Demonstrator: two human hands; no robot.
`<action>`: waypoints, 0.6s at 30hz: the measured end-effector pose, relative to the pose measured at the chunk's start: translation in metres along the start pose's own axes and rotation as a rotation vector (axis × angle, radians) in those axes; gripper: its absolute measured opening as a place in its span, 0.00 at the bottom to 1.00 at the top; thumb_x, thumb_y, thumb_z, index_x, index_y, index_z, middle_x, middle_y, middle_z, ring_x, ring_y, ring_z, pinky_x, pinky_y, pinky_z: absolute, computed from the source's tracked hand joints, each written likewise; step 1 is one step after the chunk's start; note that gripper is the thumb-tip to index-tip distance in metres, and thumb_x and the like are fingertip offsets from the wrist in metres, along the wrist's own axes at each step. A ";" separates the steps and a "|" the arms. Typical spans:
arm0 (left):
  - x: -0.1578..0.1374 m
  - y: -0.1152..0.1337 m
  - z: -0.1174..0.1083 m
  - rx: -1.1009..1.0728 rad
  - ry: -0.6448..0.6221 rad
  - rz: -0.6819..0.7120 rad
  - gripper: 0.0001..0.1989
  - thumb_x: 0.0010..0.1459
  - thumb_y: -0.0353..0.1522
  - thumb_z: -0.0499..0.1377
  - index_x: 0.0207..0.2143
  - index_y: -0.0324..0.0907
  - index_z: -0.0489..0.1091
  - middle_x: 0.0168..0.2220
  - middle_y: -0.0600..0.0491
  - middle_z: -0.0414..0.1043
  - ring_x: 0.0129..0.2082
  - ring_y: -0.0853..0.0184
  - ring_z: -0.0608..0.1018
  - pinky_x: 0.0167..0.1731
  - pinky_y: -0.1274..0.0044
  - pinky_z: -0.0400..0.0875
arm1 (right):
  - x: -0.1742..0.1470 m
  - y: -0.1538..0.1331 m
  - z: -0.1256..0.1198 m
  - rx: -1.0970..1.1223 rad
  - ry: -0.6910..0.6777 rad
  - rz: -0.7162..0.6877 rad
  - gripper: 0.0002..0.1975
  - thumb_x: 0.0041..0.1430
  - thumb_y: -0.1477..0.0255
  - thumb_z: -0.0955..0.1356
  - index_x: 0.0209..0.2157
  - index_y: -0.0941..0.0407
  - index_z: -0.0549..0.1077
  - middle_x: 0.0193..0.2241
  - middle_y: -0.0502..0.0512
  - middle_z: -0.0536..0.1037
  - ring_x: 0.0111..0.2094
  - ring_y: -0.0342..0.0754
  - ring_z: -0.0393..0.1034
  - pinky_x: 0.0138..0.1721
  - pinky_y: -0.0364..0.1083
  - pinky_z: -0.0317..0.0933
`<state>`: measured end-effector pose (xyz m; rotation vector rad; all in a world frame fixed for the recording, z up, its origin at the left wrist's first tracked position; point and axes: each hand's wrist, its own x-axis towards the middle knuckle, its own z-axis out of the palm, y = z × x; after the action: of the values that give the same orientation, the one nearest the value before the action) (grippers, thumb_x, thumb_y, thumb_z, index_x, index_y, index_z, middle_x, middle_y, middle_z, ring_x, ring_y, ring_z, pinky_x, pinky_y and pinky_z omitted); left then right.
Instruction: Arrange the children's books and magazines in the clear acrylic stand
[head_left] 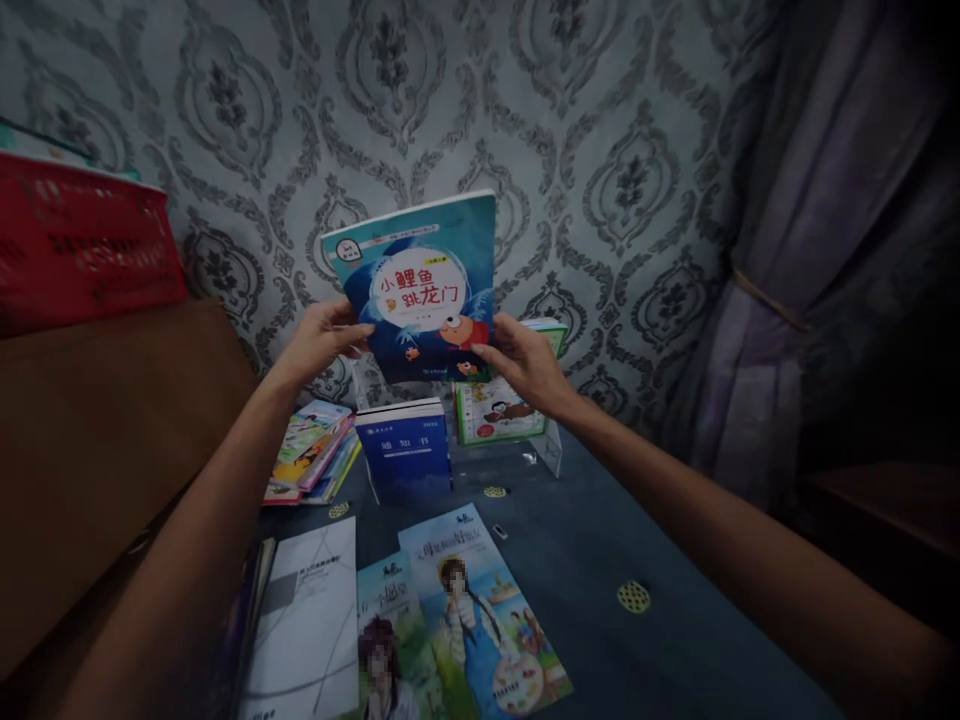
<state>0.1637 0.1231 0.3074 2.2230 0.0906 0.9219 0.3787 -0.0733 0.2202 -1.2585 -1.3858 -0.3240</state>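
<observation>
A teal picture book [420,290] with red Chinese characters and an orange fish on its cover is held up in the air, slightly tilted. My left hand [324,338] grips its lower left edge, thumb on the front cover. On the lower right edge my right hand [525,358] is closed, thumb in front and the other fingers behind. Beneath the picture book stands a dark blue book [405,450], upright in a clear acrylic stand [553,448]. Further right in the stand is a green-edged book [499,415], partly covered by the held book and my right hand.
A pile of thin books [319,450] lies left of the stand. Nearer are a white book [307,620] and two illustrated books, one with a painted figure [480,610]. A cardboard box [112,450] and red bag [82,240] stand left; a curtain [787,250] hangs right.
</observation>
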 end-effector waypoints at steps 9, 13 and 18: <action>-0.025 0.003 0.085 -0.036 -0.044 0.133 0.10 0.54 0.37 0.63 0.34 0.40 0.73 0.29 0.55 0.74 0.24 0.70 0.74 0.20 0.82 0.70 | -0.061 0.019 -0.057 0.123 -0.060 0.223 0.21 0.54 0.51 0.75 0.39 0.52 0.74 0.33 0.53 0.80 0.32 0.50 0.74 0.29 0.47 0.69; -0.035 0.023 0.118 0.143 0.045 0.213 0.04 0.57 0.32 0.60 0.34 0.40 0.73 0.29 0.56 0.73 0.27 0.71 0.74 0.26 0.81 0.71 | -0.092 0.033 -0.067 0.136 -0.019 0.307 0.22 0.50 0.49 0.76 0.34 0.53 0.74 0.28 0.51 0.79 0.27 0.48 0.73 0.27 0.47 0.70; -0.040 0.041 0.140 0.246 0.056 0.298 0.04 0.61 0.29 0.58 0.32 0.42 0.71 0.28 0.56 0.71 0.31 0.69 0.75 0.34 0.78 0.72 | -0.106 0.045 -0.081 0.083 0.071 0.339 0.23 0.50 0.49 0.75 0.35 0.53 0.75 0.29 0.52 0.79 0.27 0.48 0.72 0.27 0.47 0.70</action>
<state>0.2160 -0.0034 0.2420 2.4826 -0.1107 1.1882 0.4309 -0.1709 0.1339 -1.3722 -1.0916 -0.0752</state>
